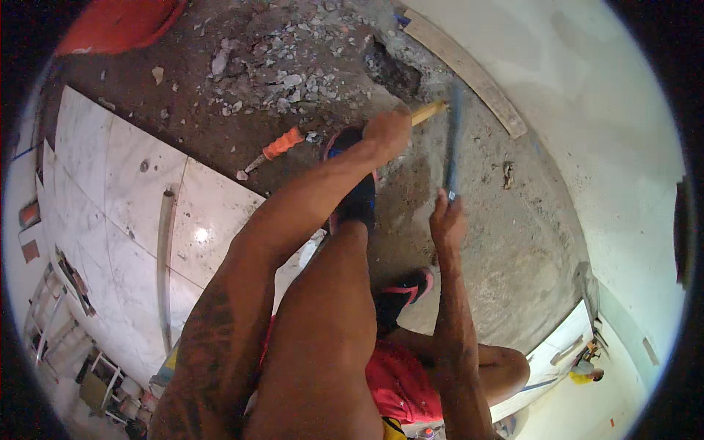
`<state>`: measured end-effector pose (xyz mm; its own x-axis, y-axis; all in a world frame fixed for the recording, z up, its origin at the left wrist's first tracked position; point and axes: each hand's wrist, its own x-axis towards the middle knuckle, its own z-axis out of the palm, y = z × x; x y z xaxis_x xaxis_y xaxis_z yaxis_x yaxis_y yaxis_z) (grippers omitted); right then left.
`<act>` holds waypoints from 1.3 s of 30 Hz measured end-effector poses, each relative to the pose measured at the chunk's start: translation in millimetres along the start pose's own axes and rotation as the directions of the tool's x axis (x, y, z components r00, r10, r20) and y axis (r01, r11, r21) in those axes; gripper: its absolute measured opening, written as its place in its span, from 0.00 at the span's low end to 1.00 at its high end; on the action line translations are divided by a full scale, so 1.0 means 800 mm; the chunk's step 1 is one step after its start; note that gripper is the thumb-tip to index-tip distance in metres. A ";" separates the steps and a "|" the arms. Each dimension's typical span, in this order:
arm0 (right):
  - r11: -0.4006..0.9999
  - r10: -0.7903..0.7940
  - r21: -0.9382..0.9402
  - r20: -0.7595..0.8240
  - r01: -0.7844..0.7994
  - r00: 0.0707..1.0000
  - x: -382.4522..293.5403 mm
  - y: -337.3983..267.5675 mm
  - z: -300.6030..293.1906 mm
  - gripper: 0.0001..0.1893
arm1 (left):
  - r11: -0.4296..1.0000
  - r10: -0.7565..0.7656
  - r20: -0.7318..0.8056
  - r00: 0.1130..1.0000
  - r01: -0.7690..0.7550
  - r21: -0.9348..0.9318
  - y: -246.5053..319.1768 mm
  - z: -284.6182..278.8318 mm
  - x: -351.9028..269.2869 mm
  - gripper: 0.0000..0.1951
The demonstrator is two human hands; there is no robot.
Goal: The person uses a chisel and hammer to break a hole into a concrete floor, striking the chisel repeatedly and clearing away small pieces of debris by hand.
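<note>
My left hand (388,131) is closed around a narrow yellow strip (429,113), perhaps of wood or a rule. The strip points to the right, and most of it is hidden in my fist. My right hand (449,220) grips the near end of a long, thin blue-grey tool (455,137). Motion blur leaves its kind unclear. The tool stretches away from me past the tip of the yellow strip; whether they touch I cannot tell. Below both is a rough cement floor (489,220). My left foot in a dark sandal (355,192) is beneath my left forearm.
An orange-handled hand tool (281,144) lies on dirt beside pale floor tiles (220,203). A grey pipe (165,264) rests on the tiles. Ahead are rubble (297,82), a hole (390,69) and a wooden board (467,71) along the white wall (577,110). Another person (586,373) is far right.
</note>
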<state>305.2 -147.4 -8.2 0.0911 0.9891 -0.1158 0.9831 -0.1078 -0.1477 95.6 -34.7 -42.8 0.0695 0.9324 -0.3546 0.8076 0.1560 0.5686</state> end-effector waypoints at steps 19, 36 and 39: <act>0.976 0.154 0.118 0.205 -0.181 0.967 0.003 -0.031 0.030 0.23 | 1.000 0.020 0.011 1.000 -0.020 0.013 -0.018 0.001 0.004 0.10; 0.954 0.113 0.269 0.079 -0.131 0.990 0.003 -0.001 0.041 0.22 | 0.999 0.043 -0.043 0.998 -0.043 -0.001 -0.019 -0.007 -0.016 0.12; 0.909 0.152 0.377 0.102 -0.180 0.983 0.008 -0.017 -0.005 0.23 | 0.990 -0.091 0.030 0.995 0.093 -0.103 -0.018 -0.006 -0.014 0.12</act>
<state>292.7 -139.5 -2.7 0.2233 0.9457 -0.2362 0.8171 -0.3138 -0.4836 80.7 -45.6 -43.4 0.0138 0.9041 -0.4270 0.7463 0.2749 0.6062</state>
